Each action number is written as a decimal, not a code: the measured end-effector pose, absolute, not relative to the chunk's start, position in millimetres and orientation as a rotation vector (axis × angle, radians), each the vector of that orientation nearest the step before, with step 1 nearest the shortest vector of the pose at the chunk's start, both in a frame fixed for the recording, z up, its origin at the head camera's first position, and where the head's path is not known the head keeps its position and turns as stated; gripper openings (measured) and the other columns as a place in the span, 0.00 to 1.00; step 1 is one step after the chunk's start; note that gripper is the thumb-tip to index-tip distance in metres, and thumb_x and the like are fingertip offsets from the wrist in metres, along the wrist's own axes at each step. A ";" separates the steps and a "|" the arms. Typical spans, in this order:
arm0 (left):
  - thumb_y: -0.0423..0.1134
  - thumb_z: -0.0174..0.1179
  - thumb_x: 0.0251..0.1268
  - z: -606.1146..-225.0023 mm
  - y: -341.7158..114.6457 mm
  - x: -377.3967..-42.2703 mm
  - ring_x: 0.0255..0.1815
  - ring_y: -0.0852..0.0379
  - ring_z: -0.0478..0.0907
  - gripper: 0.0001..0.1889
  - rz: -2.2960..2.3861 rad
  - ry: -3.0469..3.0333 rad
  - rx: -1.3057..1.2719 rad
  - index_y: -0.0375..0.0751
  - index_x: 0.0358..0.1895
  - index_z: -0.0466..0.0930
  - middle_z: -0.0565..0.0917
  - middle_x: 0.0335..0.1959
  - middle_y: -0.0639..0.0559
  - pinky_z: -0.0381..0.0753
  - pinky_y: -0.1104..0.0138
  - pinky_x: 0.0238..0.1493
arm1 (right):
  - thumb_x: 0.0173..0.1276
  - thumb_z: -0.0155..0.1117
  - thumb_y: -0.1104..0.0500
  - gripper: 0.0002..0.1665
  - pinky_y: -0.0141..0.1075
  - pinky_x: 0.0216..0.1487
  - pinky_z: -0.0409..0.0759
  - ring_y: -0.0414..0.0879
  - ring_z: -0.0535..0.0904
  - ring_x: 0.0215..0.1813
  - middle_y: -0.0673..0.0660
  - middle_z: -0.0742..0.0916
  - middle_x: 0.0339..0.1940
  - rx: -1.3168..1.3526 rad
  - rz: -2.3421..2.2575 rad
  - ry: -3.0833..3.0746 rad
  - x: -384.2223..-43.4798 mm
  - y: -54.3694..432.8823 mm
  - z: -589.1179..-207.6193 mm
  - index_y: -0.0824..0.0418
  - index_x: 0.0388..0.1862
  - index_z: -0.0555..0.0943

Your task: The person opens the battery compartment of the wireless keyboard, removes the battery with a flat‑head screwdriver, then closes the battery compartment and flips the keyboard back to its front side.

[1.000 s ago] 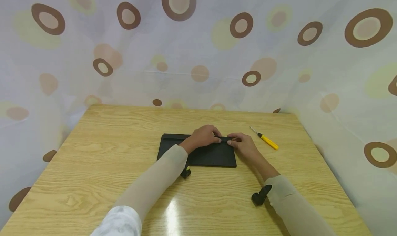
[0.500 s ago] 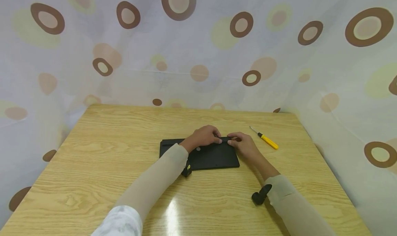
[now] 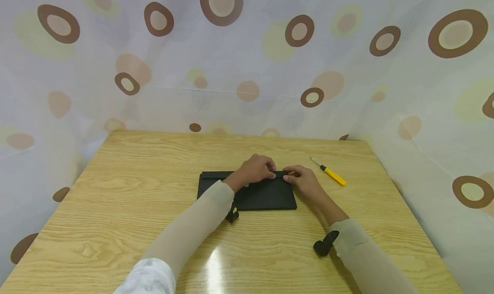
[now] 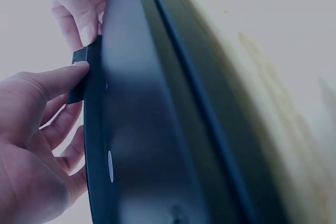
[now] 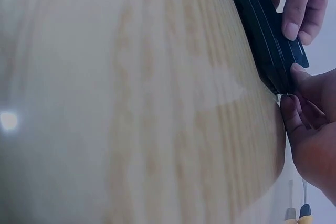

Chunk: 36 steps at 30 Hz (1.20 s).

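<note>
A flat black rectangular panel [image 3: 266, 195] lies on the wooden table, with a raised strip along its far edge and a pale round spot partly behind my left wrist. At that far edge, toward the right end, my left hand [image 3: 255, 168] pinches a small black tab [image 4: 76, 94] between thumb and fingers. My right hand [image 3: 304, 180] holds the same edge close by, thumb and fingertips at the panel's far right corner. In the right wrist view the tab juts out from the edge, between both hands. The left forearm covers part of the panel's left half.
A screwdriver [image 3: 334, 176] with a yellow handle lies right of the panel, its tip pointing away to the left. The wooden table [image 3: 154, 156] meets patterned sheeting [image 3: 247, 62] at the back and sides. A small black camera [image 3: 323, 245] sits on the right wrist.
The panel's left side and near edge have shifted slightly toward me, and the pale round spot has come into sight. Both hands keep nearly the same place and hold.
</note>
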<state>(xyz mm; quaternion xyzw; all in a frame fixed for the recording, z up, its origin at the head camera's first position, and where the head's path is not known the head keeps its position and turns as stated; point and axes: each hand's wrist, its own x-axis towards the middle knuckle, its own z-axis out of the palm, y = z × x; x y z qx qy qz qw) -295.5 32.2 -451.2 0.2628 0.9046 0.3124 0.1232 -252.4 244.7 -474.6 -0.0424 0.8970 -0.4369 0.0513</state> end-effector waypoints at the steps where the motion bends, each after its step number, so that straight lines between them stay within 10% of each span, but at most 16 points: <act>1: 0.44 0.66 0.69 -452.2 32.3 -296.0 0.38 0.60 0.80 0.07 0.915 2.638 0.774 0.51 0.47 0.85 0.86 0.44 0.57 0.78 0.64 0.41 | 0.74 0.64 0.57 0.21 0.43 0.55 0.76 0.54 0.80 0.54 0.63 0.85 0.56 -0.125 -1.332 2.729 -252.2 244.7 -474.5 0.60 0.63 0.81; 36: 0.36 0.57 0.73 -440.0 -75.1 -316.1 0.49 0.50 0.80 0.13 1.154 2.543 0.706 0.41 0.56 0.83 0.84 0.52 0.46 0.79 0.60 0.47 | 0.75 0.63 0.57 0.21 0.45 0.55 0.77 0.54 0.80 0.55 0.62 0.83 0.59 -0.157 -1.323 2.731 -249.4 243.6 -472.9 0.59 0.64 0.80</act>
